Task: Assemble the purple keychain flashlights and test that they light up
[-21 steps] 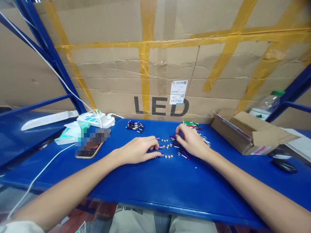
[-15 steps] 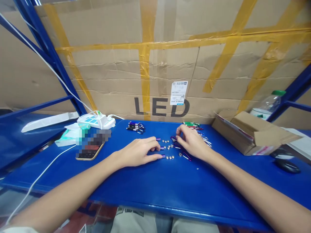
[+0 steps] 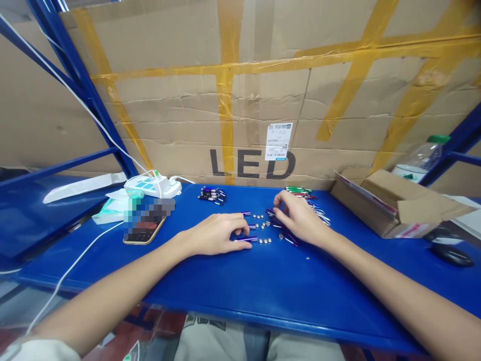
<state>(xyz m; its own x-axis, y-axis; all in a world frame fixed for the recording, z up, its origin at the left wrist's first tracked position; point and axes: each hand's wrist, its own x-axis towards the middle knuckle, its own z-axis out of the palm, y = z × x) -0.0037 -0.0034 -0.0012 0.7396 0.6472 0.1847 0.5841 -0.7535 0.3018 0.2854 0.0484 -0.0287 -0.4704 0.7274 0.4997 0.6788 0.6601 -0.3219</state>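
My left hand [image 3: 212,234] rests palm down on the blue table [image 3: 240,288], its thumb apart from the curled fingers. The thumb lies along the nearest purple metal tube [image 3: 246,239], and the fingertips are at two more purple tubes, partly hidden. Small silver button cells [image 3: 264,241] sit in short rows just right of the tube ends. My right hand [image 3: 298,215] is bent over purple end caps with carabiner clips [image 3: 288,239]. Its thumb and index finger are apart near the farthest purple clip [image 3: 269,212]; the other fingers are hidden.
Black and blue small flashlights [image 3: 212,194] lie at the back; green ones [image 3: 298,190] and silver clips [image 3: 323,216] are behind my right hand. A phone [image 3: 146,228] and power strip [image 3: 152,185] are left. An open carton [image 3: 387,210] and black mouse [image 3: 452,254] are right.
The nearest purple tube shows more of its length beside my left thumb. Both hands keep nearly the same places; the whole view has shifted slightly.
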